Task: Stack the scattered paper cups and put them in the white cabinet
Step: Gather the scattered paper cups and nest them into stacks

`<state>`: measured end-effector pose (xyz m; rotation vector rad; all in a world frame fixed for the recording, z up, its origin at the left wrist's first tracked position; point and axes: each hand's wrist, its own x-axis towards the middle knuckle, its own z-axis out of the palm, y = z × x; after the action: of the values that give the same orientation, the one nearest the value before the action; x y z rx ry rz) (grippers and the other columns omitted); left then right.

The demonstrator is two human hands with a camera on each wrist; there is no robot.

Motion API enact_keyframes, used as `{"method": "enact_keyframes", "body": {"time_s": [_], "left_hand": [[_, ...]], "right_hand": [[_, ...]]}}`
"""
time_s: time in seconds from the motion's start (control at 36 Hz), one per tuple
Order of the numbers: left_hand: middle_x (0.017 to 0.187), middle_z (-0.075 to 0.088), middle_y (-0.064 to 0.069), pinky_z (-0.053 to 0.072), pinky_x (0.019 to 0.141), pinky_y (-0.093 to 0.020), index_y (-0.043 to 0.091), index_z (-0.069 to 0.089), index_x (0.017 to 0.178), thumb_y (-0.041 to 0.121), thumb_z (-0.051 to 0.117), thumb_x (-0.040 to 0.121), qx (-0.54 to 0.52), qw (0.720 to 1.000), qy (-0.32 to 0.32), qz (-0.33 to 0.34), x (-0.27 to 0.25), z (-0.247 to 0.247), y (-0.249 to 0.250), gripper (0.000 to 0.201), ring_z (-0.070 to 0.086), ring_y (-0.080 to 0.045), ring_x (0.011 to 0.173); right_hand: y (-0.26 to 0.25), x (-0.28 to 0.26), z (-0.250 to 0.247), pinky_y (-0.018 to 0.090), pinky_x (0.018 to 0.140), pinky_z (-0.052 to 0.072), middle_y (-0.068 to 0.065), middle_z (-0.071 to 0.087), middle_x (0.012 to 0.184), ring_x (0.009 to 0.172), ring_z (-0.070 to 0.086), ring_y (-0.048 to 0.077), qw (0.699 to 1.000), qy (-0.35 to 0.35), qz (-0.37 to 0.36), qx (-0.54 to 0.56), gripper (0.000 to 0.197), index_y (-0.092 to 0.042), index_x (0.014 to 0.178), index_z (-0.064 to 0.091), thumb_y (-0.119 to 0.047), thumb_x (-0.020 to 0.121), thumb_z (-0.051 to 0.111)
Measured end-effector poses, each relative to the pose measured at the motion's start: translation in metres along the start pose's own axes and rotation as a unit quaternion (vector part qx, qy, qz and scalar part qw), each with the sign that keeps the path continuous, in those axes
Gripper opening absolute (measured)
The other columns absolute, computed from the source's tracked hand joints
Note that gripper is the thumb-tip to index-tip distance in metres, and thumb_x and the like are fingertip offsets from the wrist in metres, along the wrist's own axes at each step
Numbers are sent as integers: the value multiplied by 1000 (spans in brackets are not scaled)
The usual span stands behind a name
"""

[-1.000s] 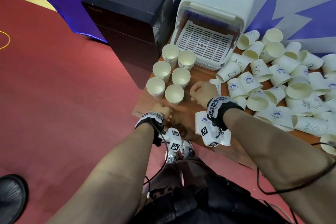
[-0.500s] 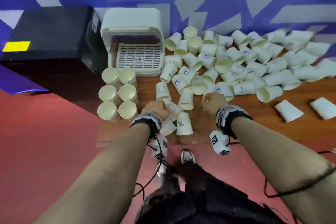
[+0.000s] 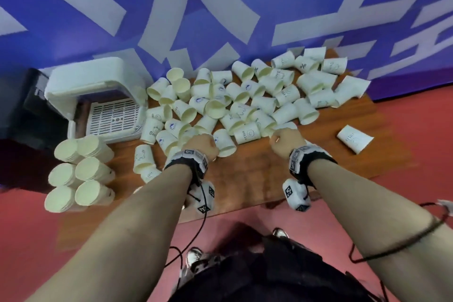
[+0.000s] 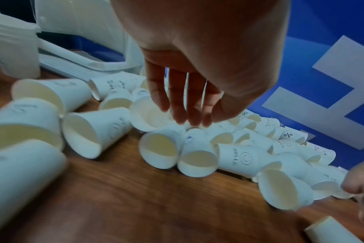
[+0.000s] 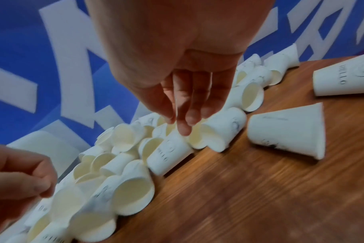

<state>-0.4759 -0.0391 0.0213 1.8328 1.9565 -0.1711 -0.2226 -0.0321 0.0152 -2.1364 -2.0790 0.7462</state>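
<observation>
Six cup stacks (image 3: 81,169), one white cabinet (image 3: 93,86), dozens of loose cups (image 3: 245,105).

Cabinet (image 3: 98,95) at table (image 3: 245,179) far left; stacked cups (image 3: 81,174) before it; loose cups (image 3: 245,105) piled right.

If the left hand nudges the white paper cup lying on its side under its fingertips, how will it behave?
The white paper cup lies on its side, so it would probably roll in a curve. It looks thin-walled, likely light and easily crushed. Neighbouring cups touch it and may shift.
</observation>
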Motion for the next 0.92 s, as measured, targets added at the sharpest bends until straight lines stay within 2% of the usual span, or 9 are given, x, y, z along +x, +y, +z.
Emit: {"method": "enact_keyframes", "body": {"time_s": [0.08,0.22,0.28,0.36,0.42,0.5,0.69,0.83,0.92], "left_hand": [[99,68,-6,50,72,-30,14,68,96,30,53,89,3,1000,2,0,14,10,50,23,62,-24,87],[95,63,-6,46,65,-29,21,56,92,31,46,92,23,999,-6,22,25,31,124,14,56,-24,79],[99,64,-6,41,63,-28,20,56,103,30,47,92,39,999,-3,36,27,38,148,18,54,-23,79],[115,61,-8,39,66,-30,15,50,127,24,48,91,67,995,-21,68,34,46,172,37,58,-25,93],[124,55,-8,40,67,-32,13,46,132,19,49,91,87,993,-28,76,40,49,182,42,59,-27,101],[124,48,-8,39,64,-36,16,42,134,18,52,90,109,990,-24,81,47,51,192,45,59,-30,99],[129,37,-9,44,68,-41,20,30,137,13,62,84,129,987,-64,68,77,65,200,63,57,-34,104],[122,40,-11,46,64,-41,17,33,132,17,70,80,131,986,-75,69,95,78,202,64,61,-36,93],[121,44,-10,43,61,-39,14,36,127,22,70,80,139,985,-72,75,101,85,202,58,63,-35,91]], "right_hand": [[56,10,-25,24,49,30,6,57,72,68,52,23,1000,-8,13,-7,27,-12,68,54,-20,93,47],[133,21,-66,27,62,43,11,67,95,72,55,23,994,-78,68,-31,16,-14,88,67,-16,90,51],[152,21,-74,28,70,47,12,67,104,87,62,29,990,-106,76,-49,20,-14,102,69,-12,90,54],[173,18,-70,29,69,48,13,66,102,86,62,30,989,-115,77,-43,24,-15,108,67,-11,87,56],[179,19,-61,29,72,49,10,66,104,87,62,29,989,-124,68,-36,24,-17,107,64,-10,86,54],[179,17,-48,36,78,53,12,65,111,93,62,30,984,-161,69,-43,24,-16,112,62,-16,89,54],[183,16,-15,31,64,44,14,65,98,80,59,30,988,-127,82,-12,24,-14,111,53,-25,90,55],[183,25,-3,30,66,46,15,65,101,88,63,32,988,-109,106,-10,27,-13,116,54,-25,92,56],[181,31,1,30,64,42,16,65,99,80,59,31,989,-92,116,-5,23,-13,113,57,-24,94,50]]}}
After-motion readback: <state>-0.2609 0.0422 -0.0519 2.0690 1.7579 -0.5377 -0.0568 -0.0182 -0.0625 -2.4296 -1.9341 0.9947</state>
